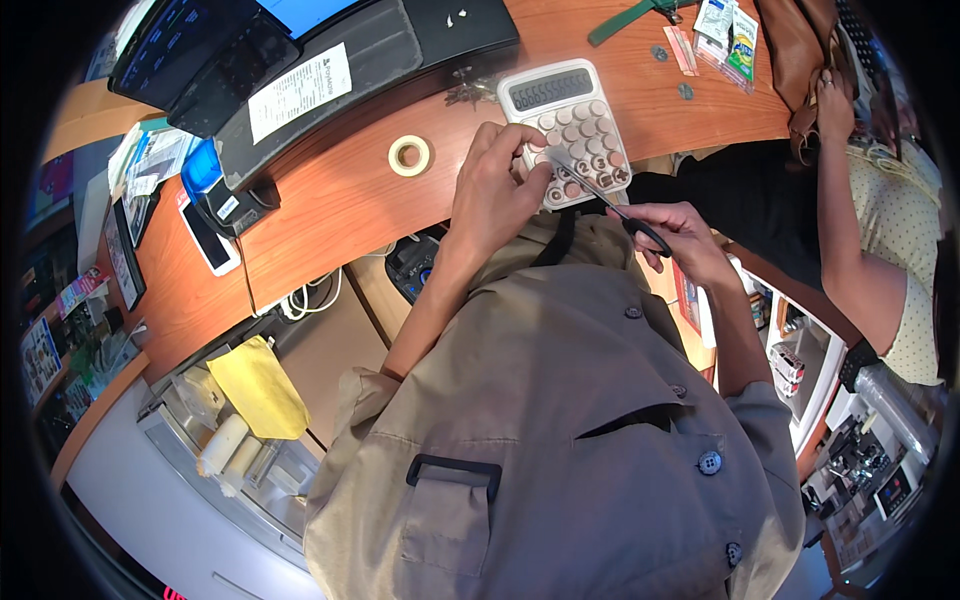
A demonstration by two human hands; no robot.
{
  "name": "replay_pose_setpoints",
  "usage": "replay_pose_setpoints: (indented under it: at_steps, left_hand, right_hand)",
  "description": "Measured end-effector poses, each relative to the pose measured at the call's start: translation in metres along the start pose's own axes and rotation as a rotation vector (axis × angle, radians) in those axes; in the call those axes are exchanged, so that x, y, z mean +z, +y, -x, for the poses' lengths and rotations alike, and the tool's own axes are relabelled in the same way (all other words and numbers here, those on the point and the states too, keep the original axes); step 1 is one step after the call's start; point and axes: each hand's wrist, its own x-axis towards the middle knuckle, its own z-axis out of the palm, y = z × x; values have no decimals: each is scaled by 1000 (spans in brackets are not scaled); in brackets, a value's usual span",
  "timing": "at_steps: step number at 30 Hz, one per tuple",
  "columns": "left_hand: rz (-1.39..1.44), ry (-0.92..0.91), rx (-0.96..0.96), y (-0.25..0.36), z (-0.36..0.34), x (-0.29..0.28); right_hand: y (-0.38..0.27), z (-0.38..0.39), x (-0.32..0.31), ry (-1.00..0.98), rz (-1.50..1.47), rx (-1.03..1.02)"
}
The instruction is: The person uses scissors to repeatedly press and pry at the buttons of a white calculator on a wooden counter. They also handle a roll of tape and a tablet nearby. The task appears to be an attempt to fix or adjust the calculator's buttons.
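Observation:
A white calculator (549, 77) with round cream and pinkish keys lies at the desk's near edge. Over its left side, my left hand (500, 178) has its thumb and forefinger curled together; whatever may be between them is too small to make out. My right hand (685, 238), at the calculator's lower right corner, is closed on the black handle of what look like scissors (648, 235). Their thin metal blade slants up and left across the keys, with its tip close to my left fingertips. A roll of pale tape (409, 156) lies flat to the left of my left hand.
Left of the calculator is a long black box (400, 70) with a printed slip (300, 92) on it. A phone (210, 238) lies at the desk's left. Small packets (727, 40) and coins (685, 91) sit at the back right. Another person's arm (850, 220) is at the right.

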Motion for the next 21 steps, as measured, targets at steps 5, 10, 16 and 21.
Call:
replay_pose_setpoints:
  at_steps: [5, 10, 16, 21]
  left_hand:
    - [-14, 30, 33, -4, -7, 3]
    - [12, 32, 8, -2, -7, 2]
    - [-20, 8, 14, 0, -8, 0]
    - [-28, 4, 18, -2, -9, -1]
  right_hand:
    - [-3, -6, -5, 14, 83, -9]
    - [-6, -6, -4, 28, 153, 7]
    - [-8, -7, -2, 57, 199, 11]
    - [-10, -5, 1, 42, 163, 32]
